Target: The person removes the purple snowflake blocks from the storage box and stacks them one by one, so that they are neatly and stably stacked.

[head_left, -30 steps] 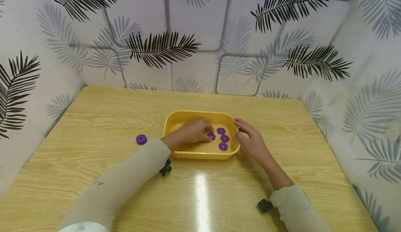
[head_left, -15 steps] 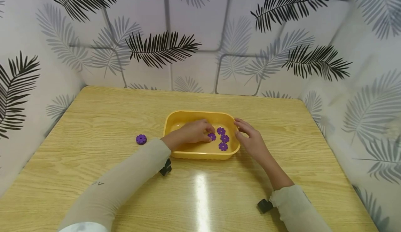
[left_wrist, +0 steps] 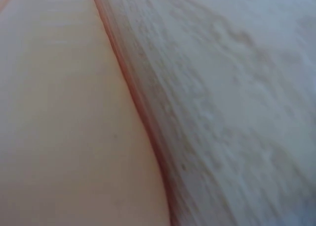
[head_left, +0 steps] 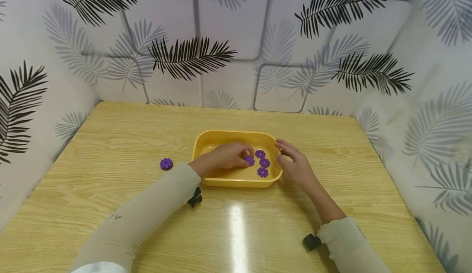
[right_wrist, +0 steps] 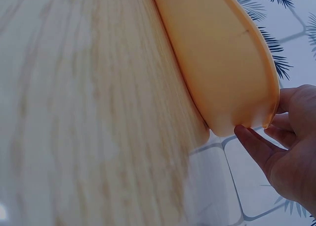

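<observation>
A yellow plastic basin (head_left: pixel 221 181) sits on the wooden table. My left hand (head_left: pixel 230 155) reaches into it from the left, thumb and forefinger pinching a purple notched snowflake disc (head_left: pixel 250 161). Several like it, among them a purple disc (head_left: pixel 263 172), lie flat in the right part of the basin. My right hand (head_left: pixel 296 164) holds the basin's right end. In the right wrist view, that hand's fingertips touch the yellow wall (right_wrist: pixel 227 63) near the rim. The basin's side (left_wrist: pixel 74 112) fills much of the left wrist view, where the left hand is hidden.
To the left of the basin, a thick purple piece (head_left: pixel 166 164), like stacked discs, lies on the wooden table (head_left: pixel 280 232). A leaf-patterned curtain (head_left: pixel 228 27) stands behind the table and at both sides. Dark camera mounts (head_left: pixel 312 242) hang at the wrists.
My left hand's fingers shift slightly to the right and open a little wider around the disc, which moves a touch rightward. My right hand and the basin stay in place.
</observation>
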